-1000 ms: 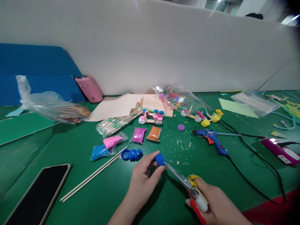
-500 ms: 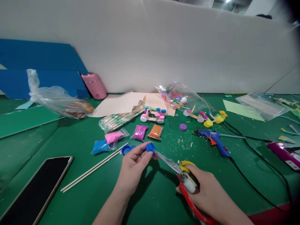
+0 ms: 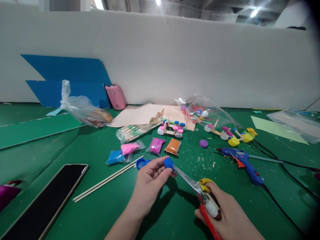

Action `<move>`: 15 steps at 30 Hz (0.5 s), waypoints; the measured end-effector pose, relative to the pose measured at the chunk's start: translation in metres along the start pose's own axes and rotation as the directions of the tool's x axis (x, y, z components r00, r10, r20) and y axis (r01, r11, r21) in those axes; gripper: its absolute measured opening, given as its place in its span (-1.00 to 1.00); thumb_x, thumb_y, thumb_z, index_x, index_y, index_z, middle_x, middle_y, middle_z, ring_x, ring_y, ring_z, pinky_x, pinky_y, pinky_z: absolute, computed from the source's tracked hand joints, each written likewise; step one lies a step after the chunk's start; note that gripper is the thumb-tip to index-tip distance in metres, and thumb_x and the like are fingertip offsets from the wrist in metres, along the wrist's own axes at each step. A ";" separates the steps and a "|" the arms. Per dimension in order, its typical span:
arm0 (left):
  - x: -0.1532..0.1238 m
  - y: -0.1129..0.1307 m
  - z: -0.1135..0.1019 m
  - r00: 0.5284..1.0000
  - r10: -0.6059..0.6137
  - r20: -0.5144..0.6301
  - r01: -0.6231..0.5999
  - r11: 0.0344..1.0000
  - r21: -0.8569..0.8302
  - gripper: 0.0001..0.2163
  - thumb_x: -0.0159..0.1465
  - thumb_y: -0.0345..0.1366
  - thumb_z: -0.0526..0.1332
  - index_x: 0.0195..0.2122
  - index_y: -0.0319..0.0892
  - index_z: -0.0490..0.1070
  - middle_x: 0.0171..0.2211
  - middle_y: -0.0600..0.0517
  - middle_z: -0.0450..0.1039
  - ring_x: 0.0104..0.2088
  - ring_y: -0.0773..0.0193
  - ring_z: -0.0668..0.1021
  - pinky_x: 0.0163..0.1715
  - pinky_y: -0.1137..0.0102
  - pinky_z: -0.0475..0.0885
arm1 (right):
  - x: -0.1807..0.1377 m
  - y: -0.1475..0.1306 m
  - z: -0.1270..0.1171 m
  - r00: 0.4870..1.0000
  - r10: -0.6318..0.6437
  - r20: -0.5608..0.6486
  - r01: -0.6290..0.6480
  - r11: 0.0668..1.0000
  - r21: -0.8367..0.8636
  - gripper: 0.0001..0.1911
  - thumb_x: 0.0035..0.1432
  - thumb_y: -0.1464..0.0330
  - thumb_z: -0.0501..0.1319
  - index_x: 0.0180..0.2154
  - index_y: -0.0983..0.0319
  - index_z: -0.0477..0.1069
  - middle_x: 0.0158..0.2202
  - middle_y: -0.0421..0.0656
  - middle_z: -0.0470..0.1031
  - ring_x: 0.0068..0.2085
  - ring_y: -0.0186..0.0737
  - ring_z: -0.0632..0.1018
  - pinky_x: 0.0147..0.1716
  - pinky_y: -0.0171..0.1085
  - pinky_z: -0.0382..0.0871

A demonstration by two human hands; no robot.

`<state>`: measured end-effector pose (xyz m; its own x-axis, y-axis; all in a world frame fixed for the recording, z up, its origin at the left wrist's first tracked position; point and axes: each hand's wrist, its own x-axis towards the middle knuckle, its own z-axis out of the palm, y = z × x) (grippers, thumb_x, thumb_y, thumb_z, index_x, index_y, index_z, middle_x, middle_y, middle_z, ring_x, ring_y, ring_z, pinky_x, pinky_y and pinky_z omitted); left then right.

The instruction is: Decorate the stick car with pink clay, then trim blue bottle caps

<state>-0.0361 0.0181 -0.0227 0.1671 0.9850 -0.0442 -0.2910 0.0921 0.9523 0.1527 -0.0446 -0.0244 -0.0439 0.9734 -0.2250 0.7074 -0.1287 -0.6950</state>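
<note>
Our left hand (image 3: pixel 150 180) pinches a blue bottle cap (image 3: pixel 168 163) between thumb and fingertips, its grip closed on the cap just above the green counter (image 3: pixel 62 146). Our right hand (image 3: pixel 225 216) is wrapped tight around the red and yellow handles of the scissors (image 3: pixel 197 188), whose blade tip meets the cap (we cannot tell whether it has pierced it). More blue caps (image 3: pixel 142 163) lie just behind the left hand, beside two wooden sticks (image 3: pixel 107 180). A blue glue gun (image 3: pixel 241 160) lies to the right, a dark phone (image 3: pixel 47 200) to the left.
</note>
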 end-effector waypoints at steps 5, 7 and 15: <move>0.001 0.000 0.000 1.000 0.007 0.028 -0.007 1.000 -0.014 -0.79 0.10 -0.38 0.21 -0.20 -0.20 0.40 -0.46 0.07 0.49 -0.42 0.39 0.49 -0.34 0.49 0.37 | 0.000 0.000 -0.001 0.998 0.048 0.031 -0.047 0.998 -0.045 -0.76 -0.10 0.22 0.18 -0.37 0.16 0.20 -0.53 -0.26 0.38 -0.57 -0.32 0.37 -0.61 -0.41 0.24; 0.000 0.000 0.000 0.999 0.005 0.033 -0.004 1.000 -0.022 -0.79 0.10 -0.38 0.21 -0.20 -0.20 0.39 -0.45 0.06 0.49 -0.42 0.38 0.50 -0.33 0.48 0.37 | 0.000 0.001 0.000 0.998 0.037 0.047 -0.034 0.997 -0.062 -0.75 -0.10 0.21 0.18 -0.37 0.16 0.19 -0.52 -0.26 0.37 -0.57 -0.33 0.35 -0.62 -0.41 0.21; -0.002 0.001 0.001 0.996 -0.004 0.090 0.014 0.993 -0.120 -0.80 0.10 -0.41 0.21 -0.21 -0.17 0.42 -0.39 0.06 0.50 -0.38 0.36 0.50 -0.28 0.46 0.36 | -0.004 -0.005 -0.002 0.994 0.065 0.090 -0.062 0.997 -0.038 -0.75 -0.14 0.28 0.20 -0.37 0.17 0.20 -0.59 -0.30 0.27 -0.61 -0.38 0.27 -0.64 -0.43 0.11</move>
<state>-0.0362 0.0157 -0.0211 0.2524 0.9674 -0.0201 -0.3999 0.1232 0.9082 0.1509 -0.0478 -0.0185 -0.0612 0.9420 -0.3299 0.7354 -0.1810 -0.6531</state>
